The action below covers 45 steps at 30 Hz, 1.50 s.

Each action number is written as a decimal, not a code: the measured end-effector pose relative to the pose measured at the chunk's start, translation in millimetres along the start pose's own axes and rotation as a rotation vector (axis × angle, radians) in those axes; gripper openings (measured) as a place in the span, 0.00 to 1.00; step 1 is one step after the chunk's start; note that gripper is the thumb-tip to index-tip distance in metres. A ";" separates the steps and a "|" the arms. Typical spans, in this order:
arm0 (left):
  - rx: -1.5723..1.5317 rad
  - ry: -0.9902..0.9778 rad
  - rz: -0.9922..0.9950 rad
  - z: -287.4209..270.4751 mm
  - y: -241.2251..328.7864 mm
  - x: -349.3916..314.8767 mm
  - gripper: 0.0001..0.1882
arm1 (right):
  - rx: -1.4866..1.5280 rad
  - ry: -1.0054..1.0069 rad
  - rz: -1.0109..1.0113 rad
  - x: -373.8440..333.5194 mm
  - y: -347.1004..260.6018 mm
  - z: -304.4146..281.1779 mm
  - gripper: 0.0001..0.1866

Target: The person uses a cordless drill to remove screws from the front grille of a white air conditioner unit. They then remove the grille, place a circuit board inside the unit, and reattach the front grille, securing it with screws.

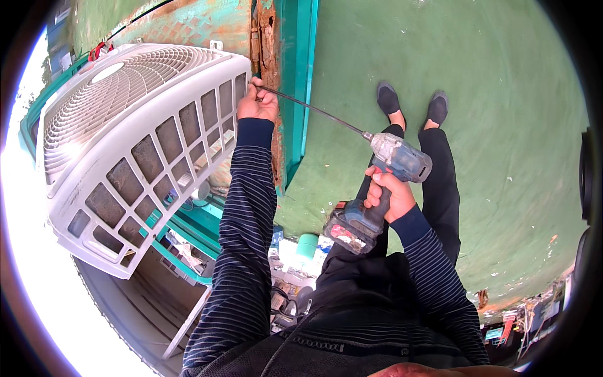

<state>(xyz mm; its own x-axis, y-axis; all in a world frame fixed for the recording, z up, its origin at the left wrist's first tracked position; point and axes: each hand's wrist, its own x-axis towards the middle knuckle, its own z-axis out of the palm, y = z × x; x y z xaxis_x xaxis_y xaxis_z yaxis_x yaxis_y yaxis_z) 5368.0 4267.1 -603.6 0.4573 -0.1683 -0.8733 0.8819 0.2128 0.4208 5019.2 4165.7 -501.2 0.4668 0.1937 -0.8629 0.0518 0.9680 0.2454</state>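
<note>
In my right hand (pixel 391 193) is a blue and grey cordless impact driver (pixel 402 157), its battery toward me and its chuck pointing up and left. A long thin driver bit (pixel 314 110) runs from the chuck to the side of a white outdoor air-conditioner casing (pixel 151 107). My left hand (pixel 257 103) pinches around the bit's far end, right against the casing's corner, so the tip is hidden by the fingers. The casing has a round fan grille on one face and a grid of openings on the side nearest me.
A teal metal edge (pixel 295 81) and a rusty, peeling board (pixel 271 44) lie beside the casing. Green floor (pixel 502 125) spreads to the right, under my feet. Below the casing stand a teal frame (pixel 188 242) and small clutter with a green-lidded container (pixel 306 245). Loose debris (pixel 509 327) lines the lower right.
</note>
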 end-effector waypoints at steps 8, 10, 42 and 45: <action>-0.024 -0.062 -0.073 -4.7 6.1 -1.3 0.13 | 0.037 -0.018 0.016 17.6 13.9 -21.9 0.12; 0.001 -0.034 -0.064 -2.3 7.5 -2.1 0.13 | 0.075 -0.014 -0.004 19.3 18.1 -22.5 0.11; -0.133 0.049 0.135 7.5 -21.1 -3.1 0.11 | -0.151 0.006 -0.069 27.0 -26.4 -22.1 0.12; -0.231 -0.013 0.114 1.4 -21.9 -1.6 0.10 | -0.195 0.007 -0.084 25.9 -27.0 -19.3 0.12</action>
<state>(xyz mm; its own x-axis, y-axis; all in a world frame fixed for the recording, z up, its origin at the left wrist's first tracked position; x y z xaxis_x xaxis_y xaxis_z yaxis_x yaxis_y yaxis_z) 5348.1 4261.4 -611.2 0.5550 -0.1428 -0.8195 0.7755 0.4451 0.4477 5012.9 4147.6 -538.7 0.4617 0.1111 -0.8800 -0.0813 0.9933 0.0827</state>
